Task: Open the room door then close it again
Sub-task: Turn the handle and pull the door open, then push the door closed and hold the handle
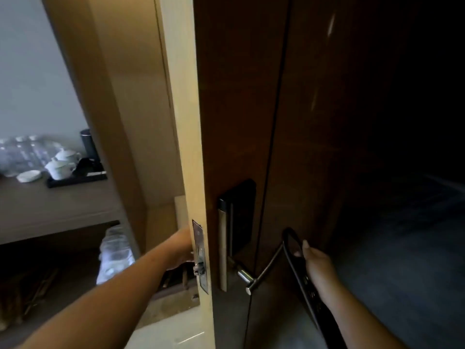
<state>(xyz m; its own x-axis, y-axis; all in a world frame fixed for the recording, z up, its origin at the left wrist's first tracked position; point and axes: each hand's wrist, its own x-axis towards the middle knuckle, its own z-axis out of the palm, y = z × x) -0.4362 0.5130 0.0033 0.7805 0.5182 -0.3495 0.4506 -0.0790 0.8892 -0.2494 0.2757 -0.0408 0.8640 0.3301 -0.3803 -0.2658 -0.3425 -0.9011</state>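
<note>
The room door [186, 147] stands ajar, and I see its pale edge head-on with the dark brown outer face to the right. A metal latch plate [200, 255] sits on that edge. My left hand [180, 250] reaches behind the edge at latch height, fingers curled on the inner handle, which the door mostly hides. On the outer face are a black lock panel [241, 212] and a silver lever handle [264, 270]. My right hand [317, 265] is beside that lever, holding a long black looped device [292, 245], and does not touch the lever.
On the left, a grey counter [50, 207] carries a black tray [75, 178] with white lidded cups, water bottles and a dark cylinder. A wrapped pack of bottles [114, 253] lies under it. A wooden frame panel [120, 96] stands behind the door. To the right is a dark carpeted corridor [402, 248].
</note>
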